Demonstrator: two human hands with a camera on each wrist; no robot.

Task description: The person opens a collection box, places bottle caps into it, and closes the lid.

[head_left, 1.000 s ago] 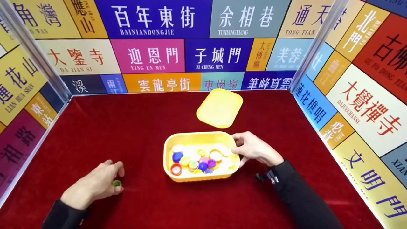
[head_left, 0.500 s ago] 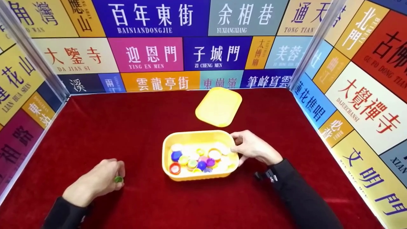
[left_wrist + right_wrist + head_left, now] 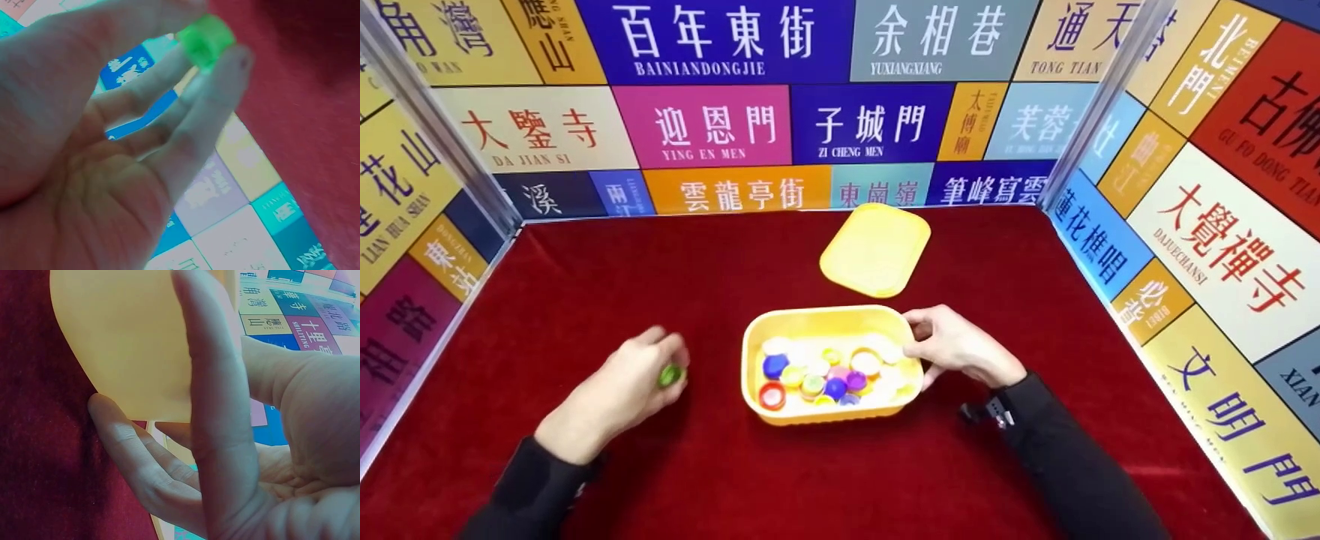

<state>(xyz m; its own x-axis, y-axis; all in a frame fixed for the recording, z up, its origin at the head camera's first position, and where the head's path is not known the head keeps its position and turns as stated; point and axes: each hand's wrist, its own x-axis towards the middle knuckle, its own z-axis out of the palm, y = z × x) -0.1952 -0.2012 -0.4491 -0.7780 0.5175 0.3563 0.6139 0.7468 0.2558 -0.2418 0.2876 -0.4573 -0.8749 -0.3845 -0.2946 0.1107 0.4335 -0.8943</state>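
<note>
Between its fingertips my left hand (image 3: 619,386) pinches a small green bottle cap (image 3: 668,376), held above the red cloth to the left of the box. The left wrist view shows the cap (image 3: 207,39) at the finger ends, hollow side partly visible. My right hand (image 3: 964,349) grips the right end of a yellow plastic box (image 3: 825,418), thumb at the rim. In the right wrist view, fingers (image 3: 216,399) lie along the box wall (image 3: 124,343). Several bottle caps lie in the box, among them a red one (image 3: 772,396), a blue one (image 3: 775,366) and a purple one (image 3: 856,381).
A yellow lid (image 3: 877,251) lies on the cloth behind the box. The red cloth (image 3: 675,277) covers the table, with panels of printed characters (image 3: 716,124) standing along its back and sides.
My left hand has closed its fingertips on the green cap, then moved up and right toward the box with it. The right hand keeps its hold on the box.
</note>
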